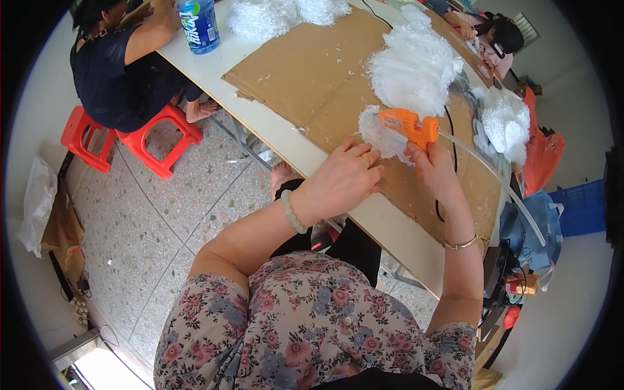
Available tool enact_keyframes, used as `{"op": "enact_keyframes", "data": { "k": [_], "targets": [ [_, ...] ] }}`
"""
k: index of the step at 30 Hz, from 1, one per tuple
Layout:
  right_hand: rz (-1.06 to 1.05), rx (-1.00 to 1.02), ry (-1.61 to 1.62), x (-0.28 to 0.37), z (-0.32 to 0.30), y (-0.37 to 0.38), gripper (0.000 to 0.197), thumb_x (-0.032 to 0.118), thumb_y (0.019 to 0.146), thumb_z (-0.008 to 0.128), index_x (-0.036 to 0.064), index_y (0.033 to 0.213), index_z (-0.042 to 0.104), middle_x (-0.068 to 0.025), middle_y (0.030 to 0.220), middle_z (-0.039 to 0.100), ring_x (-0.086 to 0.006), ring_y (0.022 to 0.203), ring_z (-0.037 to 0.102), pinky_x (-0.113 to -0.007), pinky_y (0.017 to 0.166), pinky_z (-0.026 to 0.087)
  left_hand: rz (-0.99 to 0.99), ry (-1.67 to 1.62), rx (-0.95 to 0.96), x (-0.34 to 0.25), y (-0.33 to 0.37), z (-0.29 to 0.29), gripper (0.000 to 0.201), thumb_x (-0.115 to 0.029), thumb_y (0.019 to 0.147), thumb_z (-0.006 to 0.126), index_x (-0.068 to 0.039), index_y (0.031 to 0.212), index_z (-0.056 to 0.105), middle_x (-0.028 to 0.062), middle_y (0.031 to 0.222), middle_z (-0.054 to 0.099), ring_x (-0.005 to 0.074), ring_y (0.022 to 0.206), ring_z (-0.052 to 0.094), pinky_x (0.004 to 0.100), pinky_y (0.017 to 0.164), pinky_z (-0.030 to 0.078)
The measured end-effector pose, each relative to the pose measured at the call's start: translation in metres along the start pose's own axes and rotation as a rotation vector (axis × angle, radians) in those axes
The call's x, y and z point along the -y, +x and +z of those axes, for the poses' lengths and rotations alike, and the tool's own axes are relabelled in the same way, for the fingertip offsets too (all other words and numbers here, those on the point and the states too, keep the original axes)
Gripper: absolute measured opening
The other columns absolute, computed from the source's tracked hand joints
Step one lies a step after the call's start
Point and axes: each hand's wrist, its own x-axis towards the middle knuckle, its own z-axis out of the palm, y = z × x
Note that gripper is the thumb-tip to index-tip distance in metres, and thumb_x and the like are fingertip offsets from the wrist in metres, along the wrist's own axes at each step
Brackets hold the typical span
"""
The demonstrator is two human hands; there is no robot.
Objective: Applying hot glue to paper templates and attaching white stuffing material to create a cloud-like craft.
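An orange hot glue gun [408, 125] is gripped in my right hand [434, 170], its nozzle end pointing left. From its back a long translucent glue stick [497, 170] trails down to the right. Under the gun lies a round white mesh piece [383, 138] on a sheet of brown cardboard [305, 71]. My left hand [343, 177] has its fingers bent and close together at the near left edge of that piece, closed on it. Its thumb is mostly hidden beneath the hand.
A heap of white fluffy mesh pieces [416, 68] rises behind the gun, with more piles [504, 123] at right and far left. A blue bottle [199, 27] stands on the table's left edge. A black cord [450, 127] runs beside my right hand. Two other people sit around the table; red stools [156, 140] are at left.
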Motion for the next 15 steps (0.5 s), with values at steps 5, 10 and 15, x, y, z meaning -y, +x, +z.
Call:
{"op": "enact_keyframes", "data": {
  "k": [5,10,15],
  "targets": [
    [-0.074,-0.027,-0.003,0.0021,0.0015,-0.0008,0.031,0.027,0.093,0.053,-0.0024,0.086,0.059,-0.0022,0.063,0.052,-0.0101,0.056,0.045,-0.027,0.052,0.037,0.011,-0.001,-0.024,0.0002,-0.0007,-0.0005,0.029,-0.021,0.075,0.068,-0.004,0.098,0.062,0.0128,0.113,0.060,0.0286,0.112,0.052,0.0425,0.098,0.037],
    [-0.079,-0.010,0.033,0.0027,0.0006,-0.0013,0.031,0.027,0.093,0.053,-0.0009,0.082,0.059,-0.0008,0.060,0.049,-0.0085,0.054,0.042,-0.026,0.050,0.035,0.013,-0.006,-0.033,0.0009,-0.0006,0.0007,0.029,-0.020,0.075,0.068,-0.004,0.098,0.062,0.0129,0.113,0.060,0.0284,0.112,0.052,0.0424,0.097,0.037],
    [-0.089,0.007,0.013,0.0031,-0.0008,-0.0036,0.030,0.027,0.093,0.053,-0.0001,0.081,0.058,0.0003,0.060,0.047,-0.0080,0.053,0.041,-0.026,0.049,0.034,0.013,-0.011,-0.039,0.0013,-0.0008,0.0008,0.029,-0.020,0.075,0.068,-0.004,0.097,0.063,0.0128,0.113,0.060,0.0280,0.112,0.052,0.0423,0.097,0.037]
  ]
}}
